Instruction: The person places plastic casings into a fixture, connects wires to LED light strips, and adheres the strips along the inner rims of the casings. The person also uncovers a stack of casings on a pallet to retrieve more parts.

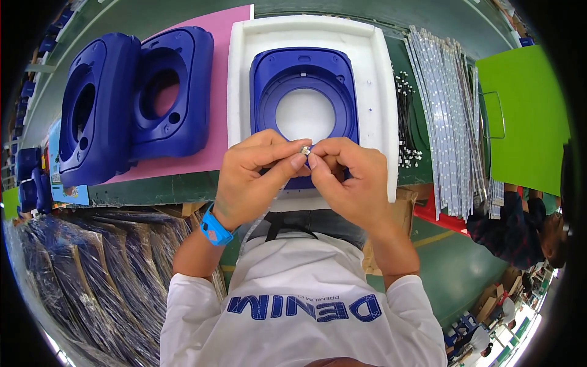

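Note:
My left hand (260, 174) pinches a small whitish connector (305, 150) between thumb and forefinger. The fingertips of my right hand (348, 177) are closed on the same small piece from the other side. A thin pale strip (260, 223) hangs down from beneath my left hand. Both hands are over the near edge of a blue plastic housing (263, 92) with a large round opening. That housing lies in a white foam tray (242, 67), and my hands hide part of its near side.
Two more blue housings (101, 104) stand on a pink sheet (223, 49) at left. To the right lie black cables with white plugs (406, 122), long LED strips (443, 116) and a green board (520, 110). Plastic-wrapped goods (110, 269) sit at lower left; another person (507, 232) is at right.

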`<action>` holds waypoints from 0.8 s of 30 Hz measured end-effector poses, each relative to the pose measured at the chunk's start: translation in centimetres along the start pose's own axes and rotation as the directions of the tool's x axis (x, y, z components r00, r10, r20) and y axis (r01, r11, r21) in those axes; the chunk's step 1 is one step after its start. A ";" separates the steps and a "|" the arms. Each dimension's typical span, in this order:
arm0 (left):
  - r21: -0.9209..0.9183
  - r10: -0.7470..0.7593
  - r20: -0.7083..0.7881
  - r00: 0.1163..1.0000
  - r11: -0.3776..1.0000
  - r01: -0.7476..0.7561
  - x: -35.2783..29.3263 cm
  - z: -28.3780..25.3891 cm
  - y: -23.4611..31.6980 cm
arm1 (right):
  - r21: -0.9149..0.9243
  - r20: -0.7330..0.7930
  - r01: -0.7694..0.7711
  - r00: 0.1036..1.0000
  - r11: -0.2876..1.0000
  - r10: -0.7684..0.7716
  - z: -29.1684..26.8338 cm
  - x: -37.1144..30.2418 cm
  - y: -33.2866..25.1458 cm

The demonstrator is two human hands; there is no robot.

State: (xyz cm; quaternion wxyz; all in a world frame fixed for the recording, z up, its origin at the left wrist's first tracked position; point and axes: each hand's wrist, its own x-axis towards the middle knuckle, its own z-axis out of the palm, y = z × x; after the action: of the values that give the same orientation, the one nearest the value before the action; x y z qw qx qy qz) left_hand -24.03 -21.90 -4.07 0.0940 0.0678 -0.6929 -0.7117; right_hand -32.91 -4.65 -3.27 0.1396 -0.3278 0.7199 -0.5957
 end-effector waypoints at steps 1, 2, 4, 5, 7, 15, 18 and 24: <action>-0.001 -0.002 -0.001 1.000 1.000 0.002 0.0 0.0 0.0 | -0.012 0.018 -0.012 1.000 1.000 0.012 -0.1 0.1 -0.1; 0.019 0.011 0.009 1.000 1.000 -0.011 0.0 -0.1 0.0 | -0.024 0.037 -0.024 0.999 0.999 0.025 -0.3 0.2 0.0; 0.037 0.020 0.016 1.000 0.999 -0.021 -0.1 -0.2 -0.2 | -0.075 0.053 -0.007 0.999 0.997 0.011 -0.5 0.2 0.3; 0.068 0.035 0.036 0.999 0.997 -0.038 -0.1 -0.3 -0.3 | -0.126 0.069 0.012 0.998 0.992 -0.003 -0.6 0.1 0.4; 0.098 0.049 0.054 0.997 0.994 -0.054 0.0 -0.5 -0.5 | -0.068 0.086 -0.049 0.995 0.996 0.055 -0.9 0.1 -0.1; -0.041 0.004 0.087 0.996 0.999 -0.001 0.0 -1.0 -1.0 | 0.196 0.130 -0.264 0.962 0.944 0.242 -0.4 0.1 -0.1; 0.030 -0.009 0.104 0.995 1.000 0.006 0.2 -1.1 -0.8 | 0.168 0.113 -0.252 0.965 0.953 0.236 -0.6 0.4 -0.3; 0.162 0.076 0.058 0.995 0.983 -0.084 0.1 -0.6 -0.4 | 0.188 0.174 -0.364 0.927 0.912 0.333 -0.6 0.6 -0.2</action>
State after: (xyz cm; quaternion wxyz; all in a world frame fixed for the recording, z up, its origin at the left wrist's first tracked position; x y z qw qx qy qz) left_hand -24.03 -22.51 -4.45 0.0988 0.0292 -0.7536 -0.6492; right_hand -33.67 -4.57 -2.77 0.3282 -0.2171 0.6860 -0.6120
